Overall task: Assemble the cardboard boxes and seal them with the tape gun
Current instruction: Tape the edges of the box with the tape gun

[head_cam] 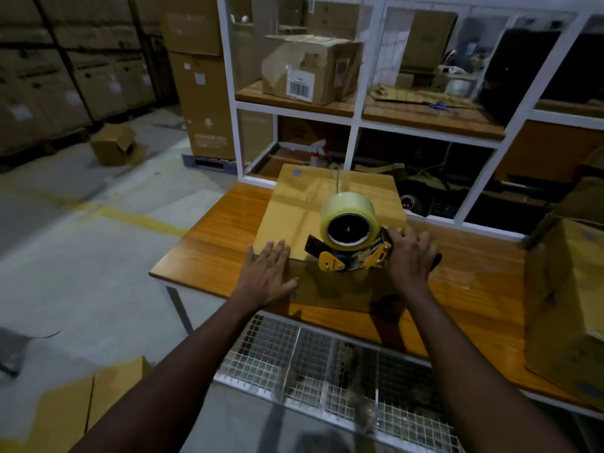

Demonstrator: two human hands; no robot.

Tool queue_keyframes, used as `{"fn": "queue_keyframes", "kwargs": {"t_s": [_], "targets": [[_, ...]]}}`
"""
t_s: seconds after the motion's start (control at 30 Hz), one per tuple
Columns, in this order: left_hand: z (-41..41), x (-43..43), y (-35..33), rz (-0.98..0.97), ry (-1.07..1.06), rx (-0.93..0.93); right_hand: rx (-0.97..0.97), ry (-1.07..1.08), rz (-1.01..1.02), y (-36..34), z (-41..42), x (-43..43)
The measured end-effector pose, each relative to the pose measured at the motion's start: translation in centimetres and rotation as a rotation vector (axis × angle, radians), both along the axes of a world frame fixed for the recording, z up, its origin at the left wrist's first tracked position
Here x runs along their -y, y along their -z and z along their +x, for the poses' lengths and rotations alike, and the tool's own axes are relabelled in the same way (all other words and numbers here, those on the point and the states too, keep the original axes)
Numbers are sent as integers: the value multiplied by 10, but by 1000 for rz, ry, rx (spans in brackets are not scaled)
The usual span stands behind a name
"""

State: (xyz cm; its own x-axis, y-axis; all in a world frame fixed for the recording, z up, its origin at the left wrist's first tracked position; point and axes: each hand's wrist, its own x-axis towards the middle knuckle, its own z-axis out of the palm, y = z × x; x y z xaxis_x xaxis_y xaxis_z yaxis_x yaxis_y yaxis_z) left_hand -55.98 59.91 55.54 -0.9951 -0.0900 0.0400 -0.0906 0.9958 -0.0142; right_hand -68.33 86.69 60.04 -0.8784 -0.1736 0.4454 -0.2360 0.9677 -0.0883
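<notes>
Cardboard box (304, 204) on table (209, 243), centre seam taping in hand.
Right hand (410, 256) clamped round tape gun (348, 237) handle at near top edge; left hand (266, 273), fingers flat, steadies near-left corner. Next (judged): carry tape over that edge, cut. Room to move lies left; 1 carton (568, 289) crowds right.

1. I'm getting a dim, yellowish picture; the counter (212, 246) carries a sheen, and the clear roll on the tape gun (348, 238) shines.
2. Near face of the cardboard box (304, 207) is shadowed.
3. Edges bow and smear; stacked cartons (49, 76) look murky.
</notes>
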Motion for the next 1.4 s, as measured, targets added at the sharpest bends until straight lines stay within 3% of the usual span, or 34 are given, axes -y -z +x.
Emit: {"fn": "queue_keyframes", "kwargs": {"t_s": [0.27,0.7,0.9,1.4], "targets": [[1,4,5,-64,-41,13,-94,36,-32,11,-22,-71],[3,12,-12,-45,-304,83,44,3,-66,7,3,-39],[-23,-65,-15,-85,-8,131,41,-1,-107,10,-2,-43],[-28,-75,-3,1,-94,89,47,89,-179,24,-10,-121]]}}
